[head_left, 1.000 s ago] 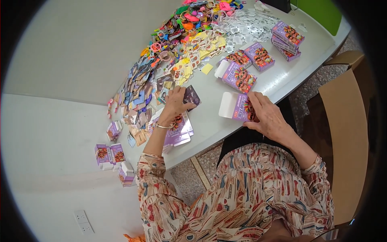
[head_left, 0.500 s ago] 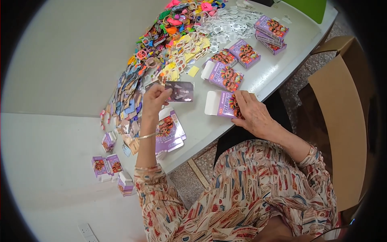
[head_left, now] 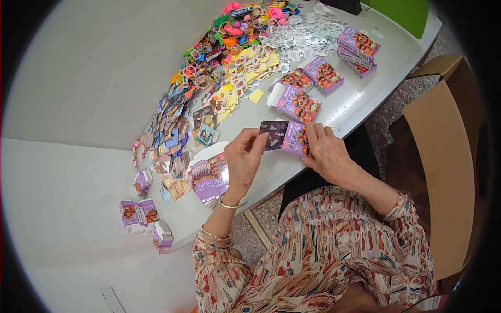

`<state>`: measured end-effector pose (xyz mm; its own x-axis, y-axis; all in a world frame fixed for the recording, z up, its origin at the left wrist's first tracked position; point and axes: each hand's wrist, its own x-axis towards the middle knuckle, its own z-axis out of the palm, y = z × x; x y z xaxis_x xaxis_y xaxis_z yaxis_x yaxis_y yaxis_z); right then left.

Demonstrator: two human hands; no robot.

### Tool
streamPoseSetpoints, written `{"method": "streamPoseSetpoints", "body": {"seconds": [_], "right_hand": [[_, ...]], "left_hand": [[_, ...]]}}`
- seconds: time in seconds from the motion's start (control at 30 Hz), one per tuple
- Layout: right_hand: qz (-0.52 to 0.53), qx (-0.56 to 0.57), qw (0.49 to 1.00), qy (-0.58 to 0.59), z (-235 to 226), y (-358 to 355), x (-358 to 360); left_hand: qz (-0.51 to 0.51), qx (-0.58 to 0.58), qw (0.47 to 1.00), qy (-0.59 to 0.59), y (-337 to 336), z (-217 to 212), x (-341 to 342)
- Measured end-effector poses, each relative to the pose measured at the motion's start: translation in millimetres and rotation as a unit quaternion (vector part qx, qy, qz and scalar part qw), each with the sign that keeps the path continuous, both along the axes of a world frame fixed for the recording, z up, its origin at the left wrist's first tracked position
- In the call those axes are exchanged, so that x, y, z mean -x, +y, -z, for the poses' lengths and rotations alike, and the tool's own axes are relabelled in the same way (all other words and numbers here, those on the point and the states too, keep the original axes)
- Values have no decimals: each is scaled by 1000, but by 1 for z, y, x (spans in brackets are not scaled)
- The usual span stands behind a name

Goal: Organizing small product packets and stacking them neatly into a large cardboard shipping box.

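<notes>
My left hand (head_left: 244, 159) pinches a dark picture card (head_left: 274, 129) between thumb and fingers. The card's right end is at the left end of a small purple carton (head_left: 295, 139), partly inside it as far as I can see. My right hand (head_left: 327, 151) grips that carton from its right side, with fingers over the top and thumb at the near edge. Under and left of my left wrist lies a fanned stack of flattened purple cartons (head_left: 209, 178). Just beyond the carton in my hand is another purple carton with a raised white flap (head_left: 300, 106).
Heaps of colourful trinkets (head_left: 232, 31), yellow-backed stickers (head_left: 240, 83), white slips (head_left: 302, 39) and picture cards (head_left: 169, 122) line the far left. Filled-looking cartons (head_left: 359, 44) are stacked at the far right. Beside the table stands a large brown cardboard box (head_left: 441, 172).
My left hand has moved right and slightly nearer, carrying the dark card from beside the piles to the carton's end. My right hand stays on the carton.
</notes>
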<state>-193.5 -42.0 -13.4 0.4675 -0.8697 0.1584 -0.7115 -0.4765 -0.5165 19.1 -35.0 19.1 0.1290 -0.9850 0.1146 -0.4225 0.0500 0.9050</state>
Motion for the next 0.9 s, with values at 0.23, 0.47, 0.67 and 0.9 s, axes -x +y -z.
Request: {"method": "streamPoseSetpoints", "body": {"seconds": [0.23,0.47,0.67,0.9], "right_hand": [[7,-14,1000,-9,1,1,2],[-5,-32,999,-38,0,-5,4],[-1,-30,998,-58,2,-4,7],[13,-22,998,-59,3,-5,7]], "left_hand": [[-2,-42,993,109,-2,-3,-9],[-10,21,998,63,-1,-6,-8],[-20,-1,998,66,-3,-12,-8],[-27,-65,994,80,-1,-19,-28]]}}
